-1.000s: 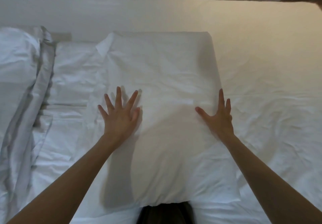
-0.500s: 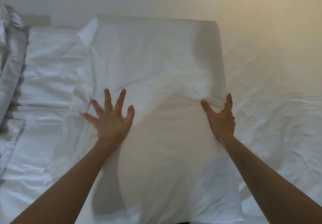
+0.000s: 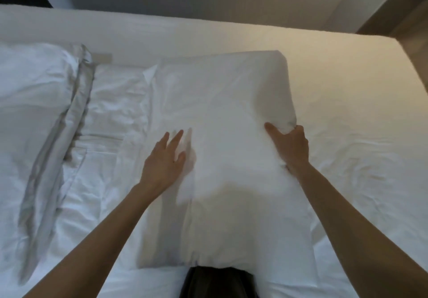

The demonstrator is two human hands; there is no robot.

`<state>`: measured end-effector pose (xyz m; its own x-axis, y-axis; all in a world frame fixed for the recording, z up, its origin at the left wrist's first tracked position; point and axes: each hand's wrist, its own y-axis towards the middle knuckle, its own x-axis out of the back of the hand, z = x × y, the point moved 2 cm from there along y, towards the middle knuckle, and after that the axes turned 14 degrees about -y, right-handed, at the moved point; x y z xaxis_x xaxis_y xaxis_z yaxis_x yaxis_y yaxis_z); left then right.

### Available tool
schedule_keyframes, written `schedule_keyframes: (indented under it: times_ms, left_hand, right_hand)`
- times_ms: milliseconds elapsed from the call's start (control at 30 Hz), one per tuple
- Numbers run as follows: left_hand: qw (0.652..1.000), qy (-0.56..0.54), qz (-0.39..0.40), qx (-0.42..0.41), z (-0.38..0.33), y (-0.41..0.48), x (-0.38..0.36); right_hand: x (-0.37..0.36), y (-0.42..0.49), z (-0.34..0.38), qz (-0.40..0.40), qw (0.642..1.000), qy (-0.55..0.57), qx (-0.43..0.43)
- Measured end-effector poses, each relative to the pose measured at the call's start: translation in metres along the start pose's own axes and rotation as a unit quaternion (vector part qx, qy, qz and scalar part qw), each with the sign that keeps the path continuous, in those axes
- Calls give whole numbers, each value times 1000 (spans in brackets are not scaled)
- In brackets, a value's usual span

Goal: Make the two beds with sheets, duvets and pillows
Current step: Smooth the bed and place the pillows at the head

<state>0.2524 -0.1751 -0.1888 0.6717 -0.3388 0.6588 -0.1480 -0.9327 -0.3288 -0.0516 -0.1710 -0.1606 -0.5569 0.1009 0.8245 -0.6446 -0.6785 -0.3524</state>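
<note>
A white pillow [image 3: 222,117] lies lengthwise in the middle of the bed, on the white sheet [image 3: 347,135]. My right hand [image 3: 291,144] grips the pillow's right edge, thumb on top and fingers curled round the side. My left hand [image 3: 165,161] is over the pillow's left part with fingers straight and spread; it is motion-blurred. Folded white bedding [image 3: 111,117] lies flat beside the pillow on its left. At the far left sits a bunched white duvet with a grey border [image 3: 41,112].
The far edge of the mattress [image 3: 208,28] runs across the top, with a pale wall behind it. A wooden panel [image 3: 403,12] stands at the upper right corner. My dark clothing [image 3: 217,281] shows at the near edge of the bed.
My right hand went from lying flat on the pillow to gripping its right edge. My left hand slid rightward across the pillow. The view tilted back up.
</note>
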Motion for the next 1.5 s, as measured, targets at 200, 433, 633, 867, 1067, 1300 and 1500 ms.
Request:
schedule_keyframes:
  times_ms: [200,433,633,867,1067,1300,1500]
  left_hand:
    - [988,-135,26,-65,-56,-103,41]
    - [985,-153,58,-47,-80,-196,80]
    - [976,-213,48,19,-92,-236,74]
    - [979,-184,-81,26,-67,-250,40]
    - [982,-162,-95,3,-54,-252,40]
    - [972,-216,-81,-51,-41,-242,82]
    - [957,-281,-22,-64,6,-228,161]
  right_hand:
    - [32,-89,70,34,991,69,113]
    - [46,-182,141,121,964,129,199]
    - [46,-227,160,206,945,123,224]
    - [38,-242,144,244,927,144,248]
    - [32,-233,129,217,926,131,280]
    - [29,-245,152,171,926,112,317]
    - [2,-288,220,106,922,87,362]
